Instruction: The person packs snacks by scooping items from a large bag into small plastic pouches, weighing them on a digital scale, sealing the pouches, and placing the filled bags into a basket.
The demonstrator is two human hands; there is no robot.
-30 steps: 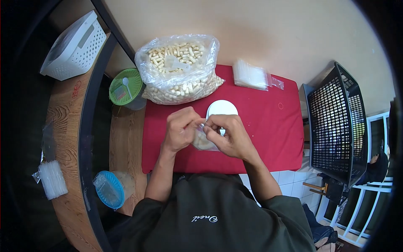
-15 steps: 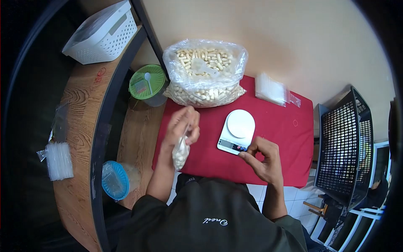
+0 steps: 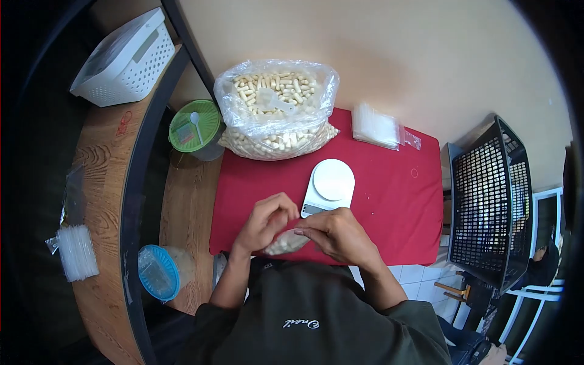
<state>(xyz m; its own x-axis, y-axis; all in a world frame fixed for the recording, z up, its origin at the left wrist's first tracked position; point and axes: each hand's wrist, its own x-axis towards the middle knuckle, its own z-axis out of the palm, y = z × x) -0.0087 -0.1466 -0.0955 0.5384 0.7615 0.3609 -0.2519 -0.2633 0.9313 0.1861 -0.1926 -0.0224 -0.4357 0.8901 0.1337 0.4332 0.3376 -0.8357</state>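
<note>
A small clear bag of pale capsules (image 3: pixel 287 243) hangs tilted low over the front of the red-covered table. My right hand (image 3: pixel 340 236) pinches the gathered neck of this bag between thumb and fingers. Just left of it, my left hand (image 3: pixel 266 222) is closed with curled fingers, slightly blurred, close above the bag; whatever its fingertips hold is hidden. Behind both hands lies a white digital kitchen scale (image 3: pixel 331 181) with a bare round platform, its display partly covered by my right hand.
A large open plastic bag of capsules (image 3: pixel 280 131) with a scoop (image 3: pixel 275 101) stands at the back. Flat clear bags (image 3: pixel 376 126) lie beside it. Left are a green-lidded tub (image 3: pixel 196 128), a blue-lidded tub (image 3: pixel 159 274) and a wooden shelf (image 3: pixel 103 173); right, a black crate (image 3: pixel 490 204).
My right hand has left the scale's front edge and moved left to grip the bag's neck. My left hand has come down and right, and the hanging bag is now tilted.
</note>
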